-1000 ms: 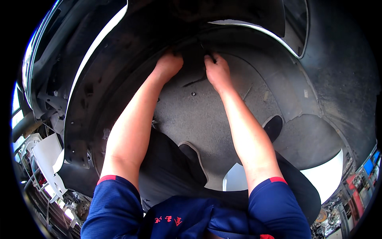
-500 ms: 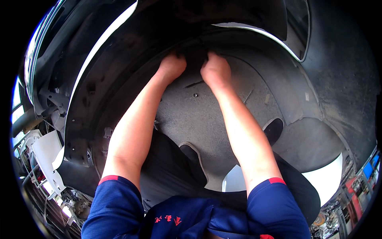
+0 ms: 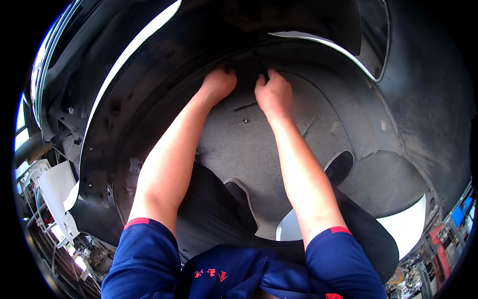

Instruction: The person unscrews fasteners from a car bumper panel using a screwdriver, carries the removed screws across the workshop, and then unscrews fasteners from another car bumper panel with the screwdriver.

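A large black curved shell with white outer edges, looking like a car bumper seen from inside (image 3: pixel 318 52), arches around the far side of my hands. My left hand (image 3: pixel 219 84) is curled at the shell's dark lower edge, its fingertips lost in shadow. To its right, my right hand (image 3: pixel 275 93) is bent in a pinch, with thumb and forefinger toward the same edge. Something dark shows between those fingers, too dim to name. On the grey floor (image 3: pixel 234 144) below lie a small round metal piece (image 3: pixel 245 120) and a thin dark strip (image 3: pixel 244 106).
My shoes (image 3: pixel 340 168) stand on the floor inside the curve. White panel parts (image 3: pixel 406 224) show at the lower right. At the left are a white broken panel (image 3: pixel 57 192) and metal framing. Scrap parts (image 3: pixel 411 276) are piled at the lower right rim.
Both hands have shifted slightly right in the picture. The right thumb and forefinger now show more clearly, a little apart at the tips. The shell's view has shifted slightly too.
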A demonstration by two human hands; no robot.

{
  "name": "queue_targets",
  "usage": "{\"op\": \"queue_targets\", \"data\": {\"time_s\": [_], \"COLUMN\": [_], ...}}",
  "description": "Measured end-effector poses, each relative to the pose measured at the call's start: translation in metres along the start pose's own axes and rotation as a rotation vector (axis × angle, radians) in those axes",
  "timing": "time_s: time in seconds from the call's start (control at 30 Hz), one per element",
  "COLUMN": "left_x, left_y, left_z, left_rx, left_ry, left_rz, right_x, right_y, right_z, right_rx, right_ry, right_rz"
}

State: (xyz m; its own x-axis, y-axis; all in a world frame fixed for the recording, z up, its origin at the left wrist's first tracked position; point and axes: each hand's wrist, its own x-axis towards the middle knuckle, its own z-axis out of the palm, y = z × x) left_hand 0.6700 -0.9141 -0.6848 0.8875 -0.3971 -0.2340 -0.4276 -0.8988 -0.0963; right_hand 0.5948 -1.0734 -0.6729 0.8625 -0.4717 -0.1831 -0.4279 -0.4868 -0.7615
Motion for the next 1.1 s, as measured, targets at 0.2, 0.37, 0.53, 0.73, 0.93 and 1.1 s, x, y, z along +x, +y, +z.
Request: {"op": "queue_targets", "data": {"time_s": [0.2, 0.37, 0.53, 0.73, 0.93, 1.1], "left_x": [0.004, 0.005, -0.002, 0.000, -0.004, -0.008], "left_y": [0.019, 0.025, 0.015, 0.018, 0.017, 0.019], "left_z": [-0.023, -0.029, -0.033, -0.043, -0.043, -0.044], "left_rx": [-0.629, -0.499, -0.558, -0.584, -0.652, -0.702], "left_ry": [0.030, 0.007, 0.090, -0.051, -0.003, -0.012], "left_rz": [-0.195, -0.114, -0.152, -0.198, -0.180, -0.166], "right_x": [0.009, 0.001, -0.003, 0.001, 0.000, -0.003], "right_y": [0.011, 0.015, -0.011, 0.004, 0.008, 0.001], "right_z": [-0.007, 0.006, -0.008, -0.009, 0.000, -0.008], "right_rx": [1.730, 0.728, 1.136, 1.253, 1.120, 0.954], "right_ry": [-0.288, -0.109, -0.084, -0.221, -0.006, -0.182], "right_rz": [0.923, 0.533, 0.725, 0.747, 0.481, 0.612]}}
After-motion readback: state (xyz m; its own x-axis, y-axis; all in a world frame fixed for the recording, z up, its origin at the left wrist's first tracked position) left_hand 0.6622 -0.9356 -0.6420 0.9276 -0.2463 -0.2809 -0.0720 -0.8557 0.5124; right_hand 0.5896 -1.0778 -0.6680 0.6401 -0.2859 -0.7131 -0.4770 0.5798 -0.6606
